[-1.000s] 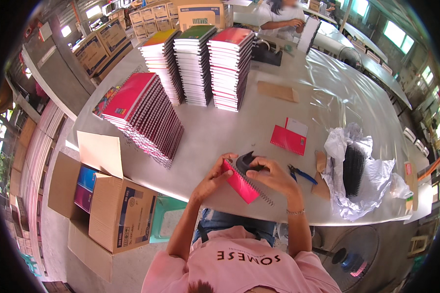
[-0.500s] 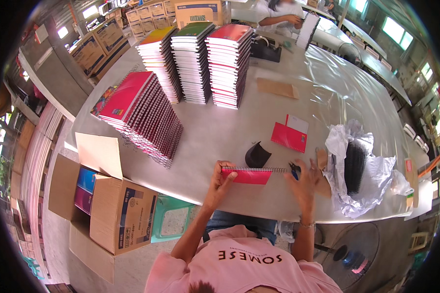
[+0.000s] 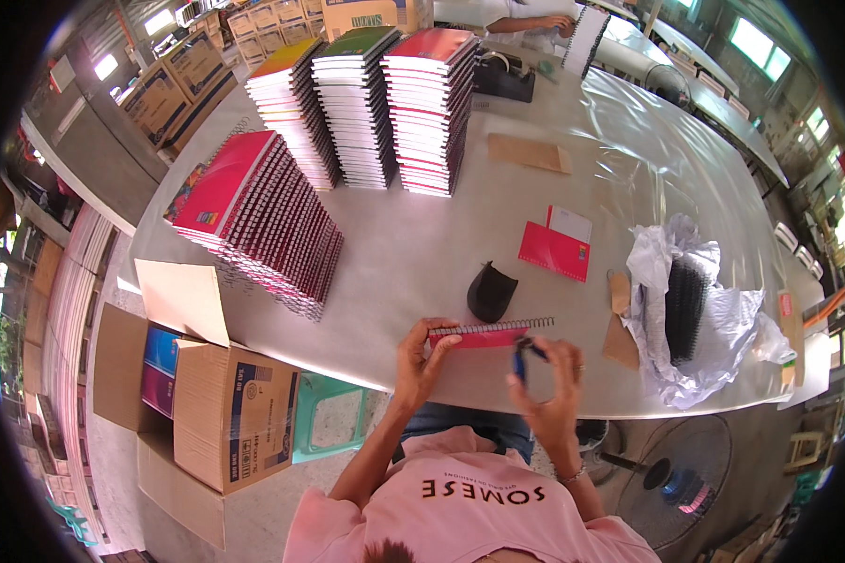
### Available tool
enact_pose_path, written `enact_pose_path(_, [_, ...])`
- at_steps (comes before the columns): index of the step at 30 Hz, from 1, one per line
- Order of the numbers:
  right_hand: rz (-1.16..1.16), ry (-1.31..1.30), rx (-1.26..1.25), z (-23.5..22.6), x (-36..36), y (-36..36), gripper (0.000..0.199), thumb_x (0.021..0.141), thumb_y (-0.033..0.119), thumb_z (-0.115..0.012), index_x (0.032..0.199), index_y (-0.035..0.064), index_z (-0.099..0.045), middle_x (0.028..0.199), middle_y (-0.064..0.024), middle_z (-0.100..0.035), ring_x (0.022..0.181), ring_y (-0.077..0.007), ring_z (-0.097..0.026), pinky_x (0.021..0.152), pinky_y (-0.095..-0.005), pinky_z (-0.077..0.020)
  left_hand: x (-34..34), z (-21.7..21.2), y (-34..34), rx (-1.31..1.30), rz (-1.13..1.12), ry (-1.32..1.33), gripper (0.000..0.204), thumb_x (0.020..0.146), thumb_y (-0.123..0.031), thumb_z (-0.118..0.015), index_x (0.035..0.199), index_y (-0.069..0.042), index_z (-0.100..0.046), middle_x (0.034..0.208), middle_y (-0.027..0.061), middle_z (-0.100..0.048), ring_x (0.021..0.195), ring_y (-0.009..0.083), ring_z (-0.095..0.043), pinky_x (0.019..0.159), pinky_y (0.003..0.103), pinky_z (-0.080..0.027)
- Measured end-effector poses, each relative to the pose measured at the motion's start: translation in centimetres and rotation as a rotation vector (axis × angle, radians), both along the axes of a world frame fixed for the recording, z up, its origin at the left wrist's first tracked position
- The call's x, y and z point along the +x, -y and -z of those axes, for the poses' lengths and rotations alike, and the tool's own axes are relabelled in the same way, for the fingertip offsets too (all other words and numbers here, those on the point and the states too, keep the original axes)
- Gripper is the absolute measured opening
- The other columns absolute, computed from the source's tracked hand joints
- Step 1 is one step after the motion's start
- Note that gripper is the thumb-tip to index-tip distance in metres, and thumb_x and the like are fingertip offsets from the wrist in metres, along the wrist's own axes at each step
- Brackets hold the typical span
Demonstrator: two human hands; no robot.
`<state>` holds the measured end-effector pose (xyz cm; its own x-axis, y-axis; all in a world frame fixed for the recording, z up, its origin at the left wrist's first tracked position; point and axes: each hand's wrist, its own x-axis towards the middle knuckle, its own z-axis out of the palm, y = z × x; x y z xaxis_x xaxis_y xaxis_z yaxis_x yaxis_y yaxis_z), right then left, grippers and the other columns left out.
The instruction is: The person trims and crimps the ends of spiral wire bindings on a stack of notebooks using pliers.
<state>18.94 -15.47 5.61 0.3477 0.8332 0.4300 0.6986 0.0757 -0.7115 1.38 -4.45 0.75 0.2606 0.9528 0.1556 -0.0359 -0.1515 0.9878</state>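
A pink-red notebook point(image 3: 483, 338) is held at its left end by my left hand point(image 3: 419, 361), thumb on the near side. A wire coil point(image 3: 498, 327) runs along its far edge and sticks out past the right end. My right hand point(image 3: 556, 380) is closed around small pliers point(image 3: 523, 364) with dark blue handles, just in front of the notebook's right end; the fingers partly hide them. Beyond the notebook stands a curved black piece point(image 3: 492, 292). Farther right lie a red cover sheet point(image 3: 554, 251) and a white card point(image 3: 570, 223).
Tall stacks of spiral notebooks point(image 3: 263, 220) and bound books point(image 3: 427, 113) stand at the left and back. Crumpled wrapping point(image 3: 648, 347) with black coils point(image 3: 685, 310) lies right. An open carton point(image 3: 244, 413) sits front left, a fan point(image 3: 671, 479) below right. Another person's hand point(image 3: 559, 23) works at the back.
My right hand has moved left and nearer to me with the pliers, from beside the coil's end to in front of the notebook. My left hand keeps its hold on the notebook.
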Motion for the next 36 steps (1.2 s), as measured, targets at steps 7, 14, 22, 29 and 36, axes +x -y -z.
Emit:
enact_pose_path(7, [-0.148, 0.078, 0.058, 1.9, -4.4, -1.6, 0.06, 0.07, 0.023, -0.082, 0.126, 0.0103, -0.063, 0.109, -0.0113, -0.059, 0.096, -0.0286, -0.059, 0.082, -0.041, -0.0491, -0.4, 0.2, 0.0, -0.017, 0.074, 0.023, 0.019, 0.093, -0.004, -0.061, 0.111, 0.001, -0.064, 0.109, 0.0074, -0.067, 0.1, 0.0119, -0.061, 0.089, 0.027, -0.049])
enact_pose_path(14, [-0.106, 0.131, 0.086, 2.7, -5.8, -1.8, 0.06, 0.071, 0.023, -0.082, 0.127, 0.0133, -0.063, 0.1, -0.011, -0.057, 0.087, -0.028, -0.06, 0.072, -0.0402, -0.0506, -0.6, 0.9, 0.2, -0.044, 0.023, 0.034, 0.024, 0.088, 0.008, -0.055, 0.109, 0.003, -0.066, 0.103, 0.0074, -0.071, 0.092, 0.0121, -0.067, 0.084, 0.026, -0.053])
enact_pose_path(22, [-0.186, -0.028, 0.028, 3.3, -6.2, -1.4, 0.052, 0.079, 0.022, -0.078, 0.126, 0.0089, -0.06, 0.093, -0.0101, -0.057, 0.069, -0.022, -0.06, 0.059, -0.0334, -0.0504, -0.5, -0.4, 0.8, -0.005, -0.018, -0.143, 0.028, 0.087, 0.009, -0.052, 0.111, 0.003, -0.065, 0.099, 0.0109, -0.073, 0.096, 0.0177, -0.071, 0.083, 0.029, -0.055])
enact_pose_path(29, [-0.594, -1.348, -0.604, -1.1, -4.1, -1.4, 0.043, 0.099, 0.033, -0.057, 0.127, 0.0022, -0.047, 0.099, -0.0075, -0.059, 0.08, -0.0144, -0.063, 0.072, -0.0275, -0.0505, -0.4, -0.6, 1.4, 0.053, -0.129, -0.32, 0.027, 0.089, 0.009, -0.052, 0.113, 0.004, -0.064, 0.096, 0.0135, -0.073, 0.094, 0.0194, -0.072, 0.081, 0.029, -0.056])
enact_pose_path(36, [-0.324, -0.22, -0.323, -0.3, 2.8, -1.3, 0.041, 0.088, 0.02, -0.07, 0.123, 0.0051, -0.056, 0.117, -0.0138, -0.057, 0.108, -0.0273, -0.057, 0.094, -0.0387, -0.0452, -2.1, -6.0, 1.0, -0.003, -0.211, -0.289, 0.017, 0.093, -0.006, -0.063, 0.108, 0.0, -0.067, 0.078, 0.0067, -0.069, 0.071, 0.0076, -0.062, 0.064, 0.025, -0.051])
